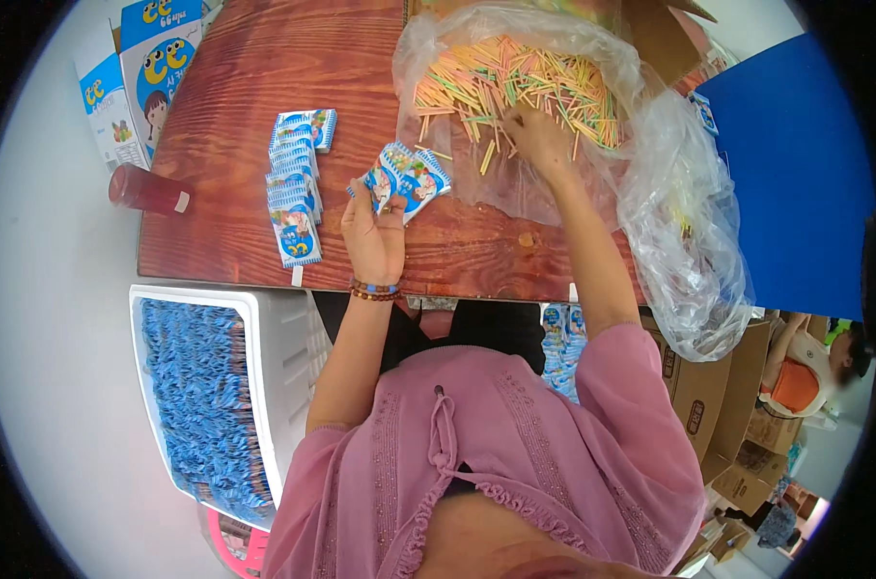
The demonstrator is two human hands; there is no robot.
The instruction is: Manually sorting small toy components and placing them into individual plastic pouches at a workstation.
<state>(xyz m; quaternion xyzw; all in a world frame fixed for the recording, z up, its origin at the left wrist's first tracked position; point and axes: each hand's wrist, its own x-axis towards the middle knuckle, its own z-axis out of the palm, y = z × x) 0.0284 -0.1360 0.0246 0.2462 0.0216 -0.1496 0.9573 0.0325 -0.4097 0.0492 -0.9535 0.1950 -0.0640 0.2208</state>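
While the left hand [375,236] gripped a fan of small blue packets [404,179] at frame centre, the right hand [539,135] lay half open among coloured sticks [515,82]. Those sticks filled a clear plastic bag [669,222] on the bench [245,87], upper right.

Blue packets [406,180] fanned beside stacked blue packets [295,183].

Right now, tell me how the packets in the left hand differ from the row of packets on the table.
The packets in the left hand are fanned out and lifted by the left hand; the row of packets on the table lies flat, overlapping in a line, untouched. The held ones are fewer. Both are small blue-and-white printed packets.
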